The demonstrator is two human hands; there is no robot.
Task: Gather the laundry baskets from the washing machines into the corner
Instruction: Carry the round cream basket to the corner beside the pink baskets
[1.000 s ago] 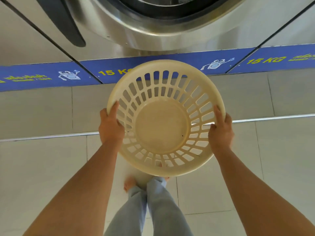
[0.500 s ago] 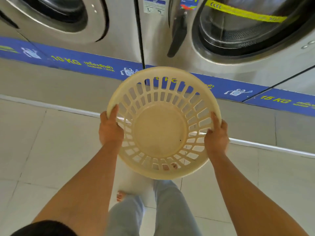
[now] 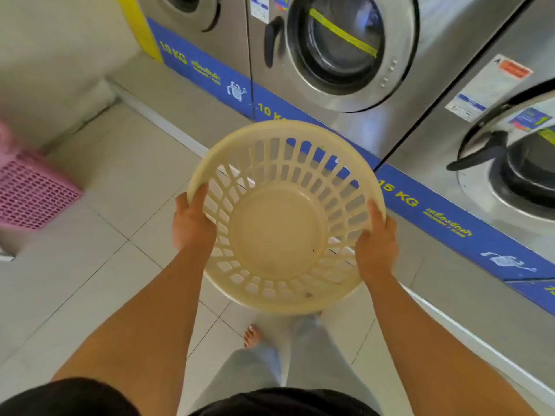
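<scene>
A round cream laundry basket (image 3: 279, 235) with slotted walls is held at waist height above the tiled floor, empty inside. My left hand (image 3: 192, 223) grips its left rim and my right hand (image 3: 375, 244) grips its right rim. A pink mesh basket (image 3: 33, 190) lies at the left edge near the wall corner, blurred and partly cut off.
Steel front-load washing machines (image 3: 339, 55) line the right and far side on a raised step with a blue strip (image 3: 435, 211). A beige wall (image 3: 54, 55) closes the far left corner. My legs and a bare foot (image 3: 252, 336) are below the basket.
The view has swung left along the machine row; the wall corner and the pink basket have come into sight. Both hands keep the same grip on the cream basket.
</scene>
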